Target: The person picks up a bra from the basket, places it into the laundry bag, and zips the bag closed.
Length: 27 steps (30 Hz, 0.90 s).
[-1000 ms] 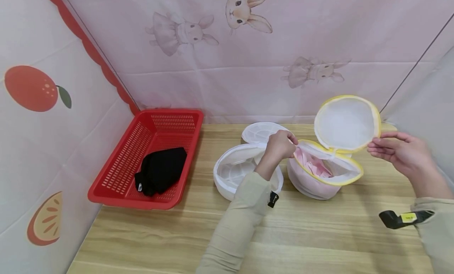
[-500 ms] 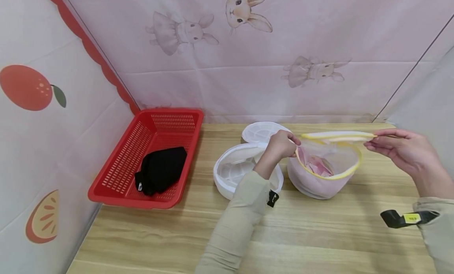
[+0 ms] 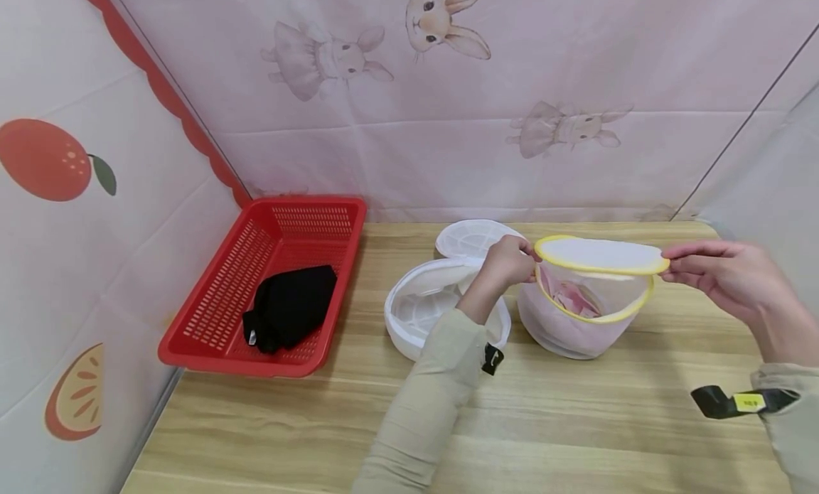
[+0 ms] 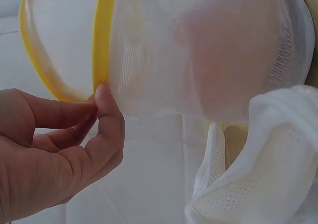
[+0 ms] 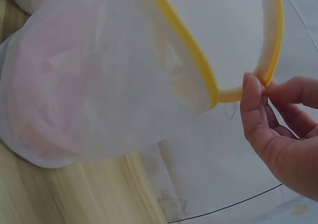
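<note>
A white mesh laundry bag (image 3: 569,337) with yellow zipper edging stands on the table, pink cloth (image 3: 576,300) inside it. Its round lid (image 3: 601,255) is tilted over the opening, leaving a gap at the front. My left hand (image 3: 510,259) pinches the yellow edge at the bag's left side; in the left wrist view, thumb and fingers meet on the zipper band (image 4: 103,40). At the right, my right hand (image 3: 726,274) pinches the lid's yellow rim (image 5: 272,55) between thumb and fingers.
Left of the bag sits an open white mesh laundry bag (image 3: 409,330), its lid (image 3: 476,238) folded back behind it. A red plastic basket (image 3: 307,369) holding a black garment (image 3: 294,305) stands further left. Printed curtains (image 3: 384,160) hang behind and beside the wooden table (image 3: 544,430).
The lid has swung down from upright to lie tilted over the bag's opening, its rim still in my right hand. My left hand stays at the bag's left edge.
</note>
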Motion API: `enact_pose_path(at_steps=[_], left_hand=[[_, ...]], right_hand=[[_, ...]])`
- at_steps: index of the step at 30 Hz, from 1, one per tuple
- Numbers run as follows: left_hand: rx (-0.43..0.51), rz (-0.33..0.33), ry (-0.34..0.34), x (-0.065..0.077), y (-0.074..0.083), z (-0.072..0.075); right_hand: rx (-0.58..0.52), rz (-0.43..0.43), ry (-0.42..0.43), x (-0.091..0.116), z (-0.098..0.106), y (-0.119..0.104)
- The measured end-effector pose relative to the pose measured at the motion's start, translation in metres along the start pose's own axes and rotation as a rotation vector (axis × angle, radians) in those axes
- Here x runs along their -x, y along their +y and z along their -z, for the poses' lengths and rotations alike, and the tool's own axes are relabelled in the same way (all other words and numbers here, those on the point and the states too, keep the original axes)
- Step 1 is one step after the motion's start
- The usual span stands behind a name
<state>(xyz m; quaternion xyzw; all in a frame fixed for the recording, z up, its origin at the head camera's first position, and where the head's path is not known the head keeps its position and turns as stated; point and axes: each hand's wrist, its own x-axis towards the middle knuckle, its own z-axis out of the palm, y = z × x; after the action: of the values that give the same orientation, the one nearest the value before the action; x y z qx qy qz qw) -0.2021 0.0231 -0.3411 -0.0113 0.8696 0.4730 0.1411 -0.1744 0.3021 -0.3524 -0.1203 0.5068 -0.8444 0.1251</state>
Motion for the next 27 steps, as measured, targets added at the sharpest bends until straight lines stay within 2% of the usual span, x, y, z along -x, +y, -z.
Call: enact_pose_path(at_steps=[4,10,12,18,21,27], left_hand=[[0.041,0.001,0.002,0.000,-0.001,0.000],[0.122,0.050,0.012,-0.002,0.000,-0.002],[0.128,0.053,0.013,-0.003,0.000,-0.003],[0.087,0.073,0.007,-0.003,-0.002,-0.003],[0.061,0.079,0.014,-0.001,-0.002,-0.004],[0.039,0.055,0.042,0.003,-0.002,-0.005]], right_hand=[[0.035,-0.005,-0.072,0.004,0.004,0.003],[0.264,-0.046,0.004,0.007,0.007,0.010],[0.309,-0.063,0.013,0.008,0.008,0.011],[0.342,-0.084,-0.039,0.009,0.013,0.018],[0.392,-0.088,-0.044,0.010,0.013,0.020],[0.606,-0.118,-0.013,0.010,0.010,0.022]])
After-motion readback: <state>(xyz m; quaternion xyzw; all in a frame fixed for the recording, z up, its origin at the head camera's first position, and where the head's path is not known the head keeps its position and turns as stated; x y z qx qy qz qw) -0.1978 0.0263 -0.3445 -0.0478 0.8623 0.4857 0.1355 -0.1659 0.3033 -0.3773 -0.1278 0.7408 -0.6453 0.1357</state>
